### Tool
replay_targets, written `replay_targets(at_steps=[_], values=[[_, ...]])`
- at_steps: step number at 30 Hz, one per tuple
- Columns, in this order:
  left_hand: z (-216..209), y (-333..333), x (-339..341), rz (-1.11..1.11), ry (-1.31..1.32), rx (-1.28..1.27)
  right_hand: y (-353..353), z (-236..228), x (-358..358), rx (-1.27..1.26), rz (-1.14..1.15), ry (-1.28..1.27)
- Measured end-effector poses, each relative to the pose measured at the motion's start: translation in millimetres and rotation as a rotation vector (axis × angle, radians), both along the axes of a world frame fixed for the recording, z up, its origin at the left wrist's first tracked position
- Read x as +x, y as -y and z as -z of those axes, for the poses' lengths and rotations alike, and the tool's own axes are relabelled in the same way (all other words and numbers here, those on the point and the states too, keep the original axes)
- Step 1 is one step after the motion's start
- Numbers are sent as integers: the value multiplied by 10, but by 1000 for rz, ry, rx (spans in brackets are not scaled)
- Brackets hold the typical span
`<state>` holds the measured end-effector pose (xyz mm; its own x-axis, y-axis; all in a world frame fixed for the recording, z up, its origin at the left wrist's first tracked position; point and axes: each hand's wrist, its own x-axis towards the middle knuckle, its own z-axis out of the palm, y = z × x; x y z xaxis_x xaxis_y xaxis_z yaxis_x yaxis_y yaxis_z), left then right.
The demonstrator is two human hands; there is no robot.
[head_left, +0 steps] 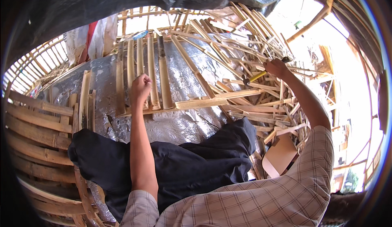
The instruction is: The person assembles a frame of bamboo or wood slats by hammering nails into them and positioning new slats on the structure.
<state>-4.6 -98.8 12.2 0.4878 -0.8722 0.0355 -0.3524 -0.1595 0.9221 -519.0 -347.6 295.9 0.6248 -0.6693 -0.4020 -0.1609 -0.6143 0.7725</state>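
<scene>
My right hand [277, 68] is raised out to the right, wrapped round a hammer [257, 77] with a yellow handle; its dark head points left. My left hand [141, 87] is closed in a pinch over the near part of a row of split bamboo slats [163, 74]. Whatever its fingers hold is hidden or too small to name. Several slats lie side by side, running away from me. Their near ends meet a crosswise bamboo strip [200, 103], which extends to the right in front of my knees.
A shiny grey sheet [163, 130] lies under the slats. Loose bamboo offcuts [269, 108] pile up on the right, beside a pale flat board [280, 155]. A bamboo slat structure [38, 137] stands close on the left. Dark plastic sheeting [122, 10] hangs overhead.
</scene>
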Motion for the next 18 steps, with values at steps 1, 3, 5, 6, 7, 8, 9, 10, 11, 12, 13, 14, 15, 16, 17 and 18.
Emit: replay_targets(at_steps=[1,3,5,6,7,8,9,10,11,12,13,14,15,16,17,18], values=[[8,-12,51,14,0,-18,-35,-70,-42,-51,56,9],[7,-33,52,32,31,-35,-184,-279,-254,-145,14,30],[33,-21,77,31,22,3,-211,-482,-540,-243,-87,0],[97,-24,121,16,20,3,-213,-570,-685,-286,-92,49],[128,-23,194,59,-74,-11,-216,-636,-820,-325,-104,101],[140,-20,201,66,-71,-30,-222,-668,-947,-362,-121,158],[162,-23,207,68,-67,-48,-278,-824,-1135,-423,-12,104],[162,-46,245,67,-60,-62,-347,-1012,-1402,-478,96,54],[108,-56,149,81,-49,-62,-454,-1209,-1806,-493,146,141],[54,-39,0,96,-46,-67,-589,-1439,-2195,-512,196,221],[55,-11,-30,106,-29,-14,-700,-1586,-2446,-582,224,141],[-15,-34,-95,116,-59,-12,-801,-1529,-2525,-598,291,93],[-9,-29,-38,112,-52,-25,-865,-1480,-2542,-617,348,55],[22,-30,73,97,-36,-32,-884,-1328,-2397,-590,432,56],[75,-18,128,102,-70,-50,-910,-1202,-2243,-549,545,103],[122,11,197,106,-103,-70,-1014,-1104,-2149,-502,415,136]])
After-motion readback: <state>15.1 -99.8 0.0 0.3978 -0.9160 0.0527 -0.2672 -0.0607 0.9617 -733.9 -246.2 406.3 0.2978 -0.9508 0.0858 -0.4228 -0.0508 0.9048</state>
